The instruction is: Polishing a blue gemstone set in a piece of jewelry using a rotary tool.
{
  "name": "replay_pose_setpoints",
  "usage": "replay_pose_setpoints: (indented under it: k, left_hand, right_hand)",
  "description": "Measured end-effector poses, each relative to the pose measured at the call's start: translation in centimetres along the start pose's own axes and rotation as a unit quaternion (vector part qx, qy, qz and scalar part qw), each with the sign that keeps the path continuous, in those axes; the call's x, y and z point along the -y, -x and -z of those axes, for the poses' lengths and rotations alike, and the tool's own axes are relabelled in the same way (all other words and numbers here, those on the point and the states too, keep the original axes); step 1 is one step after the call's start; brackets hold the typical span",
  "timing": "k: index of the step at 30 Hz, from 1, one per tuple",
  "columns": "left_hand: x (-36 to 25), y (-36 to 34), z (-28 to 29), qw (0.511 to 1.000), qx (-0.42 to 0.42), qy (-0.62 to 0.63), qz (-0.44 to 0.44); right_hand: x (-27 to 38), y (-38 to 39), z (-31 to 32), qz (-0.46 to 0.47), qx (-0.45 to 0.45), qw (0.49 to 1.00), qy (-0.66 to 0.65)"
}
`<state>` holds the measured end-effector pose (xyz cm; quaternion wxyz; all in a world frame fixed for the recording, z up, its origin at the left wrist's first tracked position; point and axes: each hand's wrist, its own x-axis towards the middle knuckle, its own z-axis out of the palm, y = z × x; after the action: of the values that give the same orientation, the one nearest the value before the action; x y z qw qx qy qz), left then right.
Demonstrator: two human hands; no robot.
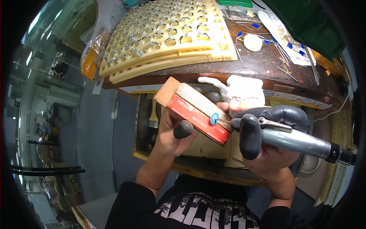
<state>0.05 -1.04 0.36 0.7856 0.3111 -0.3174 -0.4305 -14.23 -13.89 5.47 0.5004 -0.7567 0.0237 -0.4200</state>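
Note:
My left hand (pixel 167 139), with black finger cots on some fingertips, is closed around a wooden block (pixel 166 91). The block has a red printed side and a tan, rough-textured strip along its upper face, and it slants down to the right. My right hand (pixel 267 156), also in black finger cots, grips a silver-grey rotary handpiece (pixel 295 142) with a slim lever along it. A small blue disc (pixel 214 118) on the handpiece's thin shaft meets the block near its lower right end. Whether it presses on the rough strip or the red side is hard to tell.
Stacked cream trays (pixel 167 47) with rings in slots stand on the dark wooden bench (pixel 259 65). A white wrapped support (pixel 246 87) juts from its front edge. Thin metal burs, tweezers (pixel 313 68) and a white round piece (pixel 252 42) lie at right. An open drawer (pixel 202 147) sits below my hands.

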Motion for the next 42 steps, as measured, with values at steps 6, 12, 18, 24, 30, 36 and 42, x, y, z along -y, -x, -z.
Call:
replay_pose_setpoints:
  k: [6,12,18,24,30,36,42]
  left_hand:
    - [0.04,0.04,0.13,1.000,0.002,-0.006,-0.007]
    - [-0.03,-0.06,0.09,1.000,0.012,-0.010,-0.005]
    - [-0.18,-0.13,0.02,1.000,0.019,-0.010,-0.001]
    - [0.21,-0.16,0.03,0.998,0.020,0.036,-0.042]
    - [-0.18,-0.04,-0.03,1.000,0.005,-0.007,0.004]
    - [-0.17,-0.11,0.04,1.000,0.009,-0.008,0.000]
    - [0.28,0.02,0.17,0.998,0.017,0.044,-0.035]
  right_hand:
    - [-0.03,-0.21,0.25,0.005,0.011,1.000,0.017]
    - [-0.16,0.14,-0.33,-0.015,-0.014,0.999,-0.036]
    - [-0.45,-0.06,0.20,-0.017,0.026,1.000,0.003]
    - [-0.27,-0.01,-0.49,-0.021,-0.010,0.999,-0.029]
    - [-0.54,-0.04,0.10,-0.011,0.023,0.999,0.019]
    - [-0.49,0.11,-0.28,-0.023,0.011,1.000,-0.004]
    - [-0.41,0.05,-0.13,-0.023,0.012,1.000,0.010]
